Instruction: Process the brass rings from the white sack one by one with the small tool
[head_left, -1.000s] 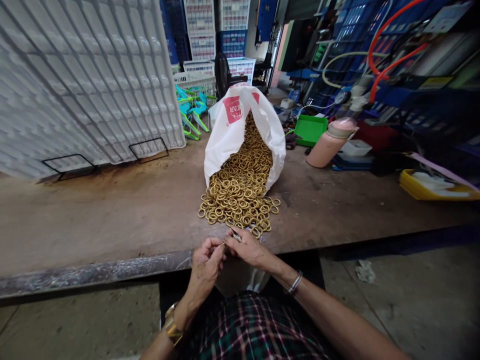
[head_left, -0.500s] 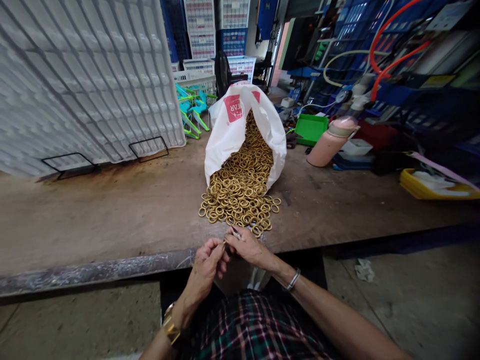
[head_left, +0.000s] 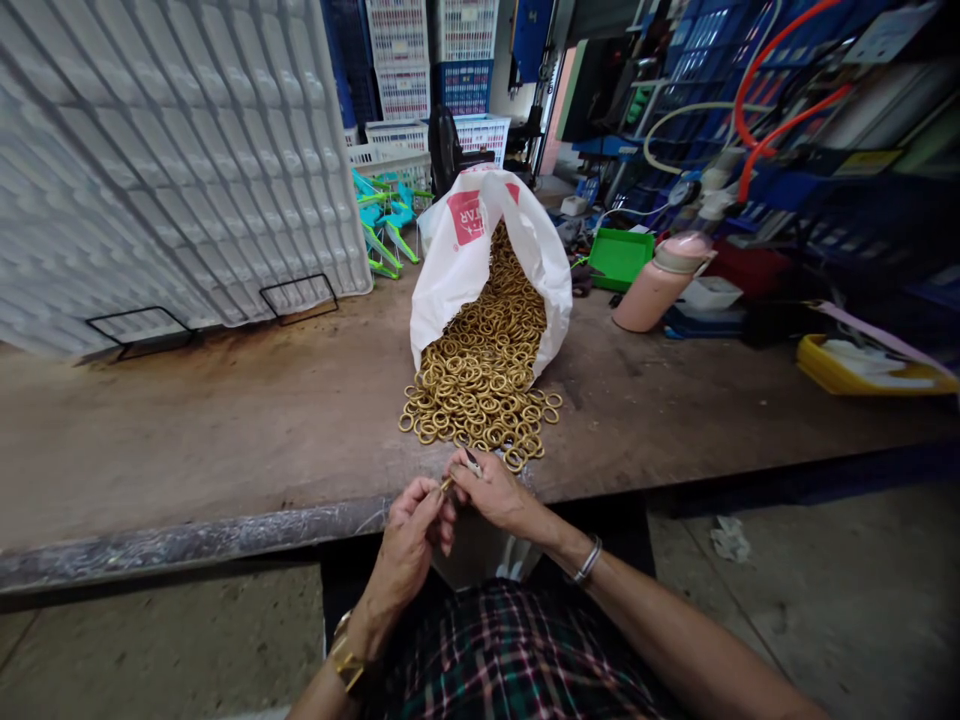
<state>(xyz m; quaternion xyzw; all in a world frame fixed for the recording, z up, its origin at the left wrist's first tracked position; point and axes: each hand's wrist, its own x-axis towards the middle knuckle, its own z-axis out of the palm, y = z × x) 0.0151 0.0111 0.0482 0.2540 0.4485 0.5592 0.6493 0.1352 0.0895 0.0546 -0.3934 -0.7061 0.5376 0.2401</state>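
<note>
Rings [head_left: 480, 385], gold ones, spill from the white bag [head_left: 457, 270] onto the wooden bench [head_left: 225, 430], w/ the loose pile ending just beyond my hands at the near edge. Bag lies on its side, mouth toward me, red label up top. Big white grid panel [head_left: 165, 160] leans at the back left; pink bottle [head_left: 660, 280] and green tray [head_left: 619, 258] sit back right, well apart from the pile.

Down to the small stuff. My left hand [head_left: 409, 545] is curled shut, fingertips pinching one ring [head_left: 444, 487] edge-on between thumb and forefinger. My right hand [head_left: 495, 492] is closed too, gripping a small blade [head_left: 471, 462] whose tip points up and away; it sits right against that ring. What exactly the blade is, can't tell, too small.

Judgement on doing this bit well: keep the ring pinched firm so it doesn't spin, work the blade w/ short strokes away from the left fingertips, and keep both wrists low near the bench edge for steadiness. Stay over the bench, not the gap by my lap, so a dropped ring lands on wood.
</note>
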